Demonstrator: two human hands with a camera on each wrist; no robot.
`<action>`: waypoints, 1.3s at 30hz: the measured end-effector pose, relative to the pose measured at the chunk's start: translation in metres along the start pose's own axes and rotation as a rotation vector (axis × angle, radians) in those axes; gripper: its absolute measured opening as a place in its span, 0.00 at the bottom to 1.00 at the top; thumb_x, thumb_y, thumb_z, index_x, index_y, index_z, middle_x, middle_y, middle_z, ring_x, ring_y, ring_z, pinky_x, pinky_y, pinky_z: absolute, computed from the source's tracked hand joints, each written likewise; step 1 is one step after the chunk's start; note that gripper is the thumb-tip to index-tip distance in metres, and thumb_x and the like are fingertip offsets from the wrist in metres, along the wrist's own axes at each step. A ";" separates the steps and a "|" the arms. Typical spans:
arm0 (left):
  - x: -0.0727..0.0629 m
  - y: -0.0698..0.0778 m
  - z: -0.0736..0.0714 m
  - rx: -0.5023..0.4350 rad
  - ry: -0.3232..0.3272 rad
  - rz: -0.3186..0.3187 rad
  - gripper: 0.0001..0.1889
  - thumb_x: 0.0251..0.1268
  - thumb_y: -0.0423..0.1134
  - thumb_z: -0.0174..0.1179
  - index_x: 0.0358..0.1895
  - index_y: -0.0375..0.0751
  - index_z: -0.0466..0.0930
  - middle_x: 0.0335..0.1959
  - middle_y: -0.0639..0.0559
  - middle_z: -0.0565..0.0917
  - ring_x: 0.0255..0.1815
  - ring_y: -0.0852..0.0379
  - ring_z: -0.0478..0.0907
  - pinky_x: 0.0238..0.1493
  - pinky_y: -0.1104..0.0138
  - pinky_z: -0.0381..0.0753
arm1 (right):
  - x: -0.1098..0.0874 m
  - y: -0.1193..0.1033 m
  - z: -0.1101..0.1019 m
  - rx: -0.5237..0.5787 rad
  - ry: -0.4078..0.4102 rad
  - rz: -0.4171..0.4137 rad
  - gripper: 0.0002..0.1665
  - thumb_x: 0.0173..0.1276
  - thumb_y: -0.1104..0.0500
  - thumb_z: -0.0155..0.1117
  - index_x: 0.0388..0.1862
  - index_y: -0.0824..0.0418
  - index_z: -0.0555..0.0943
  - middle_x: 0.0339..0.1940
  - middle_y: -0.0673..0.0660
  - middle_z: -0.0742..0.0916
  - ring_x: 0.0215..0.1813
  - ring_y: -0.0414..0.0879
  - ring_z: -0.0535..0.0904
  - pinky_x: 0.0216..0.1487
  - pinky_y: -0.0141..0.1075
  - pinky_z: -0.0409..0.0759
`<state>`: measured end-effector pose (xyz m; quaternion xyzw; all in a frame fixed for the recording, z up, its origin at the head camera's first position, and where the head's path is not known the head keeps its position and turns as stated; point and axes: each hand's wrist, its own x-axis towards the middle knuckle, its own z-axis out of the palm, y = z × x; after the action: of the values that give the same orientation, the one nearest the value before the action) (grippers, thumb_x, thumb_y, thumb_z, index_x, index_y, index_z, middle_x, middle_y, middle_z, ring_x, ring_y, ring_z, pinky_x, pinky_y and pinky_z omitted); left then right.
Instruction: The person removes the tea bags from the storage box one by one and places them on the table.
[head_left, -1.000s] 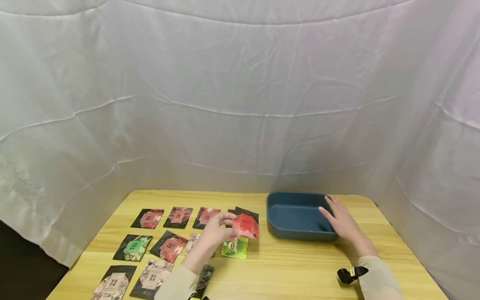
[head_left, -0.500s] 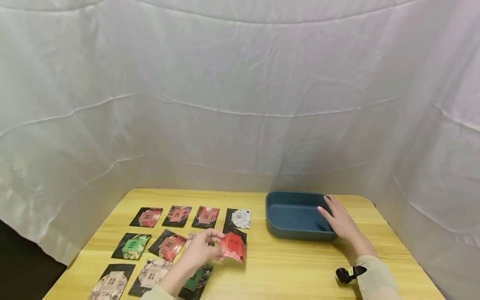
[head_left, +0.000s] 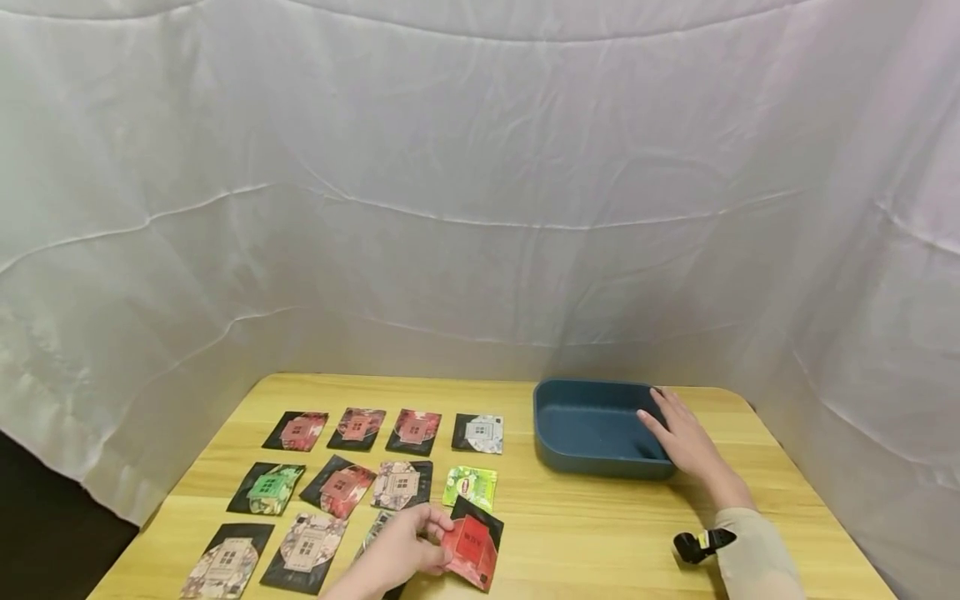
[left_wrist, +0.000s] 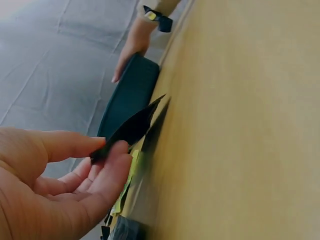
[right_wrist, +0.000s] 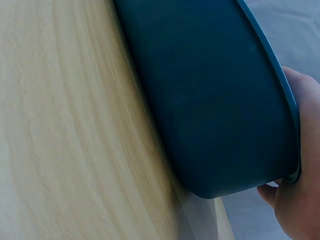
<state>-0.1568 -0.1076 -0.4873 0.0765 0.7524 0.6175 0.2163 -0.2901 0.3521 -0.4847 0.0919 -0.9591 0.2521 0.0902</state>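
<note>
In the head view, my left hand (head_left: 408, 546) pinches a red-and-black tea bag packet (head_left: 472, 543) by its left edge, between thumb and fingers. The left wrist view shows that packet (left_wrist: 135, 125) edge-on, held just above the table, its dark side visible. My right hand (head_left: 686, 446) holds the right rim of a dark blue tray (head_left: 603, 467), thumb over the inside and fingers along the outside. Nothing shows inside the tray. Just beyond the held packet lies a yellow-green tea packet (head_left: 471, 485). Another packet (head_left: 375, 531) is partly hidden by the left hand.
Several tea packets lie in rows on the left of the wooden table (head_left: 585, 533), among them a white-and-black packet (head_left: 478, 433) at the back and a green-labelled packet (head_left: 266, 489). A pale curtain (head_left: 480, 292) closes off the back and sides.
My left hand has carried the red packet toward me, from over the back row to below the yellow-green packet, uncovering the packets behind. The right hand has stayed on the tray.
</note>
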 end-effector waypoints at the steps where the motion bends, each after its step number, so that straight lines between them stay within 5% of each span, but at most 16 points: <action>1: -0.001 0.000 0.000 0.029 -0.009 -0.013 0.14 0.52 0.23 0.61 0.44 0.30 0.76 0.31 0.46 0.79 0.27 0.58 0.79 0.31 0.64 0.84 | 0.000 0.000 0.000 -0.001 0.000 0.000 0.45 0.77 0.38 0.44 0.78 0.67 0.52 0.77 0.74 0.53 0.77 0.72 0.45 0.71 0.69 0.46; 11: -0.011 0.005 -0.006 0.278 -0.124 -0.136 0.08 0.58 0.29 0.65 0.42 0.35 0.84 0.34 0.50 0.85 0.33 0.58 0.80 0.38 0.61 0.83 | 0.000 -0.001 0.001 -0.003 0.005 -0.003 0.45 0.77 0.38 0.44 0.78 0.67 0.52 0.77 0.75 0.54 0.77 0.72 0.46 0.71 0.69 0.46; 30: -0.014 0.010 -0.010 0.330 -0.132 -0.117 0.08 0.64 0.36 0.63 0.41 0.37 0.86 0.30 0.52 0.85 0.23 0.59 0.76 0.30 0.65 0.77 | 0.002 0.000 0.003 -0.006 0.010 -0.001 0.45 0.76 0.38 0.45 0.77 0.67 0.54 0.77 0.74 0.54 0.77 0.72 0.46 0.71 0.69 0.47; 39: 0.000 -0.018 -0.029 0.401 -0.202 -0.067 0.10 0.65 0.51 0.62 0.41 0.51 0.85 0.24 0.52 0.84 0.21 0.58 0.78 0.28 0.64 0.79 | 0.000 0.002 0.001 -0.007 0.002 -0.006 0.45 0.76 0.39 0.47 0.77 0.69 0.54 0.77 0.76 0.54 0.77 0.73 0.45 0.71 0.69 0.47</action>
<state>-0.1664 -0.1381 -0.5000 0.1545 0.8367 0.4372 0.2913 -0.2902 0.3527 -0.4868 0.0943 -0.9597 0.2484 0.0921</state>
